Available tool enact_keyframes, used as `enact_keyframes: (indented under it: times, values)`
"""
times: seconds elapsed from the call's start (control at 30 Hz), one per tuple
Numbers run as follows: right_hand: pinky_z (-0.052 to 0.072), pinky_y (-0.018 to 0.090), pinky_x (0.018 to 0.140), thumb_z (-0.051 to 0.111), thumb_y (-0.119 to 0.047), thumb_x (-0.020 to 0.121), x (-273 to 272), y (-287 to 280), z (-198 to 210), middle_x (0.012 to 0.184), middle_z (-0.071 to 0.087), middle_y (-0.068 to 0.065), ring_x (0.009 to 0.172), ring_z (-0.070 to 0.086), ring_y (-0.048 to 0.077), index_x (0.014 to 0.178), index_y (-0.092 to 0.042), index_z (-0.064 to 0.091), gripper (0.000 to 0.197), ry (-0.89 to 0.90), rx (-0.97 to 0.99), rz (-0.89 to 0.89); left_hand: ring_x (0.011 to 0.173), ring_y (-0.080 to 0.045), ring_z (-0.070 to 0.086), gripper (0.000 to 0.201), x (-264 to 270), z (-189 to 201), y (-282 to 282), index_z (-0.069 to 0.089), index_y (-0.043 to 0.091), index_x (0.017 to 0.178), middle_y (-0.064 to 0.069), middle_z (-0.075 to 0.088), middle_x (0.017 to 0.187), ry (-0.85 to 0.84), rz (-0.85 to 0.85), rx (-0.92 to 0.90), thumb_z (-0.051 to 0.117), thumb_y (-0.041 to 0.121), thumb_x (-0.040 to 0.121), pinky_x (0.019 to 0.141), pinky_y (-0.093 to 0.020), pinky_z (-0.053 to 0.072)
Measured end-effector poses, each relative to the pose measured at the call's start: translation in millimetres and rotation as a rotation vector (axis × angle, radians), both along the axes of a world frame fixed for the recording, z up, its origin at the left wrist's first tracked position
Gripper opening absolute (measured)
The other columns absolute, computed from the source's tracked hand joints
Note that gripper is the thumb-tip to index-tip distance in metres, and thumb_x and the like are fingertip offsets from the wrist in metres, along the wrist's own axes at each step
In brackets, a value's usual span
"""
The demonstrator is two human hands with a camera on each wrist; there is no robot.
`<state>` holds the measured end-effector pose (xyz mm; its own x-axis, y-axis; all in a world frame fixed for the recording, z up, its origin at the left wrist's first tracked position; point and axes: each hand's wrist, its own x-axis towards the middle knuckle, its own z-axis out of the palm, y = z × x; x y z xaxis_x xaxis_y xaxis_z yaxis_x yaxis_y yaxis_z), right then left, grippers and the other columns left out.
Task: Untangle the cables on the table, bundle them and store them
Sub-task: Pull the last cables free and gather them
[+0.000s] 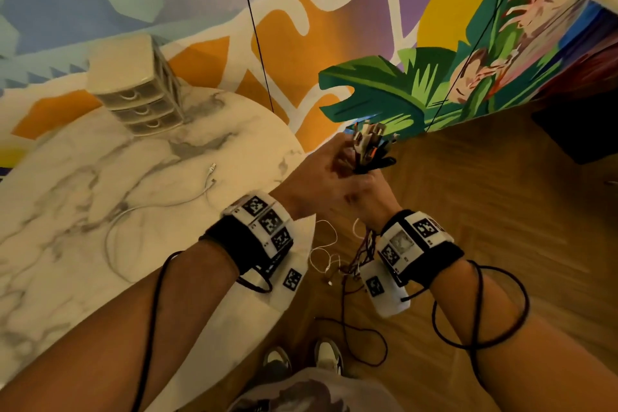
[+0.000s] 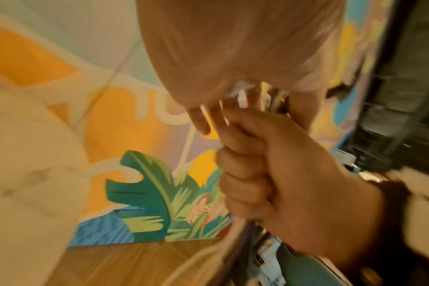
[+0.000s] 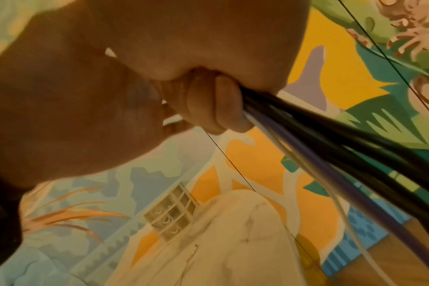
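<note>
Both hands meet just right of the marble table (image 1: 100, 177), off its edge and above the floor. Together they hold a cable bundle (image 1: 371, 147) of black, purple, white and red leads, its plugs fanning upward. My left hand (image 1: 336, 159) grips near the plugs; its fingers (image 2: 200, 121) touch the cable ends (image 2: 257, 96). My right hand (image 1: 363, 187) is a fist (image 2: 269, 164) just below. Its fingers (image 3: 216, 104) curl round the cables (image 3: 331, 151). Loose lengths (image 1: 334, 261) dangle under the wrists. One white cable (image 1: 167, 205) lies on the table.
A small cream drawer unit (image 1: 133, 87) with three closed drawers stands at the table's far side, also the drawer unit (image 3: 172, 216) in the right wrist view. A painted mural wall (image 1: 368, 43) rises behind. Wood floor (image 1: 485, 211) lies to the right, with my shoes (image 1: 327, 354) below.
</note>
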<state>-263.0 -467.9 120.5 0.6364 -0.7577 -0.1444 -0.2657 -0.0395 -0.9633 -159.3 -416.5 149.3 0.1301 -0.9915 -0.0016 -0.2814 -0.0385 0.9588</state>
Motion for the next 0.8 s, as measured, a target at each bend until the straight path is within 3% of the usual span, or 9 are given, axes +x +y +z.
enact_keyframes:
  times: [0.03,0.1,0.2,0.27,0.33,0.47,0.63,0.7,0.8]
  values:
    - [0.051,0.026,0.059,0.05,-0.02,0.093,1.3,-0.9,-4.7,0.076,0.066,-0.002,0.067,0.062,0.014,0.082,-0.016,0.06,0.015,-0.005,0.06,-0.045,0.079,0.01,0.056,0.027,16.5,-9.9,4.7,0.055,0.018,0.107,0.01,0.058,0.089,-0.02,0.004,0.075,0.068,0.014,0.084,0.071,-0.009,0.044]
    - [0.031,0.022,0.042,0.048,-0.026,0.097,1.1,1.1,-9.7,0.043,0.044,-0.013,0.04,0.039,0.006,0.061,-0.019,0.043,0.037,0.033,0.227,-0.138,0.084,-0.003,0.059,0.023,62.5,-44.6,23.8,0.059,0.014,0.102,0.004,0.061,0.088,-0.19,0.112,0.252,0.069,0.025,0.084,0.077,-0.021,0.046]
    - [0.024,0.015,0.036,0.047,-0.026,0.098,-6.1,6.8,-15.2,0.038,0.032,-0.012,0.032,0.027,0.001,0.057,-0.019,0.034,0.043,0.045,0.331,-0.158,0.111,-0.028,0.055,0.046,128.4,-111.9,84.1,0.053,0.014,0.118,-0.011,0.057,0.116,-0.715,0.087,0.838,0.062,0.042,0.084,0.09,-0.033,0.043]
    - [0.023,0.015,0.036,0.048,-0.027,0.097,-8.4,8.7,-16.6,0.04,0.032,-0.011,0.032,0.027,0.001,0.056,-0.019,0.034,0.045,0.047,0.362,-0.163,0.127,-0.029,0.044,0.072,144.6,-145.0,129.6,0.037,0.014,0.139,-0.012,0.043,0.14,-0.901,-0.077,1.095,0.059,0.053,0.083,0.103,-0.034,0.037]
    - [0.022,0.015,0.036,0.048,-0.027,0.097,-3.1,8.4,-23.7,0.042,0.031,-0.01,0.033,0.025,0.003,0.056,-0.019,0.033,0.045,0.04,0.414,-0.172,0.125,-0.026,0.045,0.066,139.0,-160.7,154.2,0.039,0.011,0.136,-0.012,0.044,0.141,-0.88,-0.134,1.055,0.056,0.051,0.086,0.102,-0.031,0.037]
    - [0.02,0.015,0.034,0.046,-0.024,0.098,2.9,12.1,-25.9,0.041,0.029,-0.01,0.032,0.023,0.003,0.057,-0.019,0.031,0.045,0.02,0.468,-0.14,0.103,-0.03,0.057,0.028,92.8,-167.9,144.2,0.053,0.014,0.107,-0.009,0.059,0.108,-0.866,-0.278,0.761,0.051,0.036,0.091,0.081,-0.03,0.041]
    - [0.019,0.017,0.035,0.046,-0.027,0.098,11.5,14.5,-32.0,0.042,0.028,-0.009,0.032,0.023,0.004,0.055,-0.019,0.031,0.046,0.056,0.476,-0.088,0.112,-0.024,0.053,0.024,63.4,-171.2,134.7,0.063,0.01,0.108,-0.007,0.06,0.12,-0.897,-0.635,0.794,0.051,0.023,0.092,0.09,-0.024,0.035]
    - [0.019,0.018,0.036,0.046,-0.029,0.098,9.5,13.6,-33.8,0.043,0.028,-0.008,0.033,0.023,0.006,0.054,-0.02,0.031,0.048,0.073,0.46,-0.077,0.105,-0.026,0.058,0.021,79.3,-163.7,124.1,0.065,0.013,0.102,-0.008,0.064,0.112,-0.83,-0.461,0.798,0.056,0.027,0.089,0.084,-0.027,0.041]
    - [0.02,0.02,0.038,0.046,-0.031,0.098,5.9,14.4,-34.2,0.046,0.027,-0.005,0.035,0.023,0.008,0.052,-0.02,0.031,0.049,0.114,0.444,-0.08,0.093,-0.031,0.06,0.026,121.4,-154.8,99.5,0.059,0.014,0.097,-0.013,0.064,0.101,-0.822,0.051,0.698,0.055,0.038,0.09,0.074,-0.034,0.045]
